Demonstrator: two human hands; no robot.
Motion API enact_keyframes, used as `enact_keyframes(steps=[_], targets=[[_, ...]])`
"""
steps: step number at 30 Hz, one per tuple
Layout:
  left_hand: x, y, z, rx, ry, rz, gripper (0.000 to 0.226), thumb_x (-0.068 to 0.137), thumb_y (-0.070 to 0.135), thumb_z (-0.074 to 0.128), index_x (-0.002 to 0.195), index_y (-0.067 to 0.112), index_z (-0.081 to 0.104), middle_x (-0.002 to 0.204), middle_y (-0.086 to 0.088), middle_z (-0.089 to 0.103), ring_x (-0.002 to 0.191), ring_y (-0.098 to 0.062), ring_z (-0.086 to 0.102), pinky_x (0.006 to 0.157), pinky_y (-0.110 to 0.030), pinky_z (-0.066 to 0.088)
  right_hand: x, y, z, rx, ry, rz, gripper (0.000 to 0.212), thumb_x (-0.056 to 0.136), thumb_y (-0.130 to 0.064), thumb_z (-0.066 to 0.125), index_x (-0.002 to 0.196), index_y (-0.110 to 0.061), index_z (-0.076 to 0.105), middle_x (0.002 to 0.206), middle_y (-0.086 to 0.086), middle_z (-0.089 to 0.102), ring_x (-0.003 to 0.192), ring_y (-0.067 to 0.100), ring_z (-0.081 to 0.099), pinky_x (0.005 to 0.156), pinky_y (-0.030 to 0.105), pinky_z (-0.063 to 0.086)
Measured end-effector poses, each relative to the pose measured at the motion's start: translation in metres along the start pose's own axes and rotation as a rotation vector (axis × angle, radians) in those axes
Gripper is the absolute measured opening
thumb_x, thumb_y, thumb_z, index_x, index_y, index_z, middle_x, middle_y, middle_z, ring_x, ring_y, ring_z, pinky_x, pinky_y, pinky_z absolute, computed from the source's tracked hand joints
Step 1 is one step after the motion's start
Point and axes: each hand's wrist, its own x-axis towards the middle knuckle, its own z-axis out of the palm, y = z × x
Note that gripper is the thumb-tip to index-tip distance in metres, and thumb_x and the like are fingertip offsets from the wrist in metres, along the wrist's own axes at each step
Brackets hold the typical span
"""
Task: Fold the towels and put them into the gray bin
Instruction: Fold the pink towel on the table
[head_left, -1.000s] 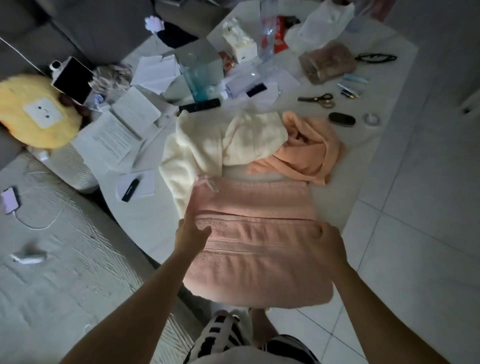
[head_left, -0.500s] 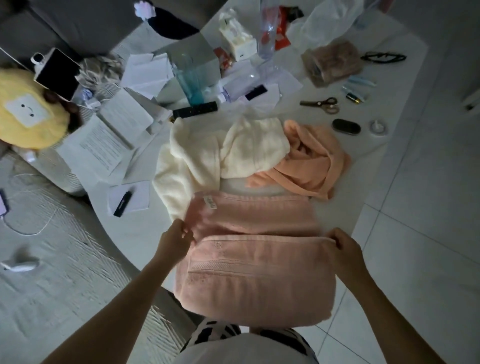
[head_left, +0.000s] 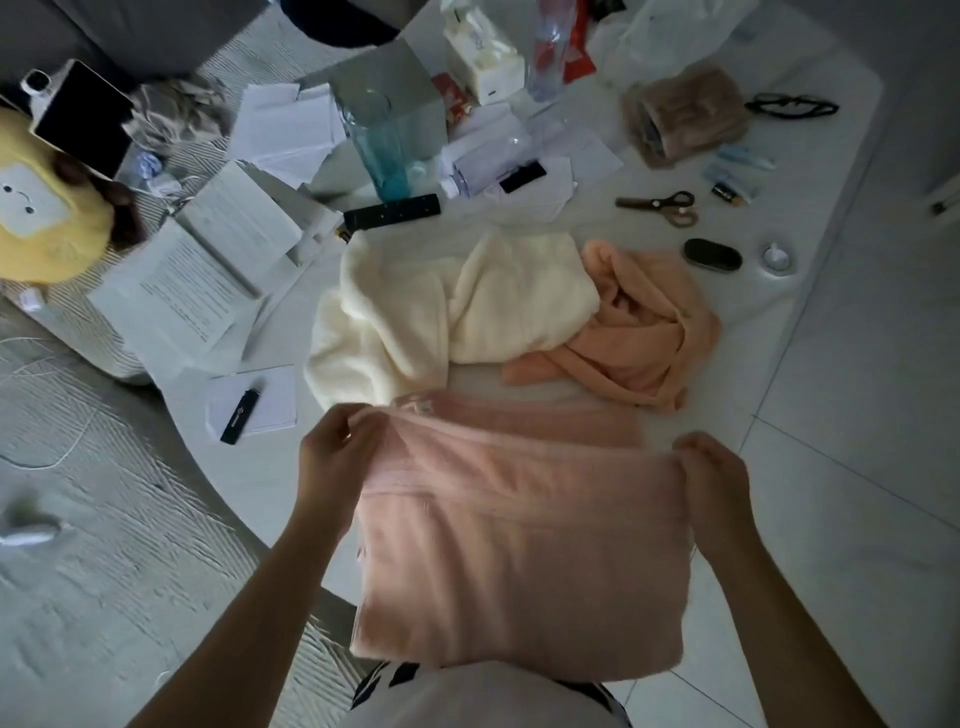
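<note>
A pink towel (head_left: 519, 545) hangs over the near edge of the white table (head_left: 249, 467), folded over on itself. My left hand (head_left: 337, 452) pinches its upper left corner and my right hand (head_left: 711, 478) grips its upper right corner, holding the top layer lifted. Behind it lie a crumpled cream towel (head_left: 441, 312) and a crumpled orange towel (head_left: 639, 343), touching each other. No gray bin is identifiable in view.
Papers (head_left: 197, 280), a black remote (head_left: 392, 212), a blue glass (head_left: 379, 145), scissors (head_left: 665, 205), a tissue pack (head_left: 483, 57) and a small dark case (head_left: 711, 254) clutter the table's far half. A yellow plush (head_left: 41, 218) sits left. Tiled floor lies right.
Both hands took hold of the pink towel's corners and raised its top layer toward me; the doubled towel now hangs lower over the table edge.
</note>
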Motion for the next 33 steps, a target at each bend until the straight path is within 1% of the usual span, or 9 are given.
enact_keyframes(steps=[3,6,10,13,17,19,22,28,33], targets=[[0.026,0.008,0.012,0.055,0.021,-0.08,0.009,0.083,0.033,0.066,0.084,0.029,0.074,0.07,0.016,0.067,0.066,-0.004,0.058,0.06,-0.018,0.045,0.025,-0.015,0.016,-0.081,0.007,-0.052,0.017,0.093,-0.019,0.05,0.079,-0.022,0.06,0.073,-0.009,0.058,0.074,0.016,0.052,0.059,0.023,0.038],[0.041,0.001,0.027,0.334,-0.093,-0.087,0.02,0.089,0.016,0.065,0.105,0.02,0.075,0.099,0.004,0.075,0.095,-0.016,0.069,0.079,-0.023,0.05,0.04,-0.004,0.04,-0.334,-0.084,0.089,0.032,0.094,-0.024,0.054,0.124,-0.014,0.057,0.113,0.01,0.061,0.108,0.029,0.058,0.083,0.034,0.044],[0.039,-0.014,0.029,0.504,-0.026,0.072,0.027,0.085,0.004,0.068,0.107,0.017,0.076,0.109,-0.011,0.066,0.098,-0.026,0.067,0.098,-0.039,0.05,0.031,0.012,0.052,-0.396,-0.021,0.147,0.039,0.089,-0.021,0.056,0.127,-0.011,0.056,0.124,0.019,0.058,0.11,0.038,0.058,0.092,0.05,0.051],[0.039,-0.023,0.027,0.572,-0.02,0.113,0.025,0.084,0.013,0.074,0.108,0.02,0.075,0.105,-0.012,0.064,0.097,-0.029,0.062,0.094,-0.042,0.05,0.02,0.018,0.048,-0.381,0.004,0.14,0.04,0.089,-0.023,0.059,0.127,-0.009,0.057,0.122,0.016,0.063,0.107,0.035,0.06,0.092,0.047,0.051],[0.039,-0.019,0.026,0.56,-0.085,0.075,0.02,0.088,0.028,0.072,0.105,0.018,0.073,0.093,0.001,0.07,0.084,-0.019,0.065,0.074,-0.03,0.048,0.013,0.025,0.037,-0.519,0.019,0.083,0.023,0.092,-0.022,0.057,0.11,-0.009,0.066,0.105,0.011,0.069,0.094,0.032,0.063,0.082,0.039,0.048],[0.046,-0.013,0.026,0.564,0.002,0.109,0.015,0.09,0.026,0.068,0.099,0.014,0.074,0.089,-0.002,0.068,0.079,-0.019,0.063,0.07,-0.027,0.041,0.014,0.016,0.035,-0.413,0.032,0.027,0.01,0.091,-0.013,0.055,0.094,-0.011,0.064,0.09,0.007,0.066,0.082,0.027,0.06,0.07,0.031,0.043],[0.058,-0.004,0.026,0.455,0.15,0.077,0.015,0.091,0.029,0.065,0.097,0.019,0.073,0.095,-0.002,0.068,0.078,-0.013,0.06,0.069,-0.023,0.039,0.019,-0.001,0.037,-0.234,0.093,-0.071,0.019,0.092,-0.014,0.05,0.076,-0.022,0.055,0.076,-0.002,0.057,0.071,0.018,0.053,0.06,0.024,0.037],[0.066,-0.01,0.032,0.47,-0.035,-0.02,0.022,0.093,0.028,0.063,0.105,0.014,0.075,0.101,-0.002,0.075,0.097,-0.017,0.067,0.078,-0.022,0.042,0.043,-0.001,0.051,-0.361,-0.045,0.099,0.02,0.091,-0.019,0.057,0.107,-0.011,0.067,0.104,0.012,0.068,0.098,0.031,0.064,0.079,0.034,0.049],[0.064,-0.01,0.024,0.458,0.0,0.046,0.016,0.094,0.035,0.064,0.103,0.023,0.07,0.085,0.012,0.068,0.088,-0.011,0.065,0.067,-0.014,0.039,0.047,0.005,0.054,-0.38,-0.038,0.133,0.048,0.087,-0.027,0.062,0.13,-0.01,0.051,0.122,0.018,0.06,0.109,0.038,0.059,0.095,0.05,0.049]])
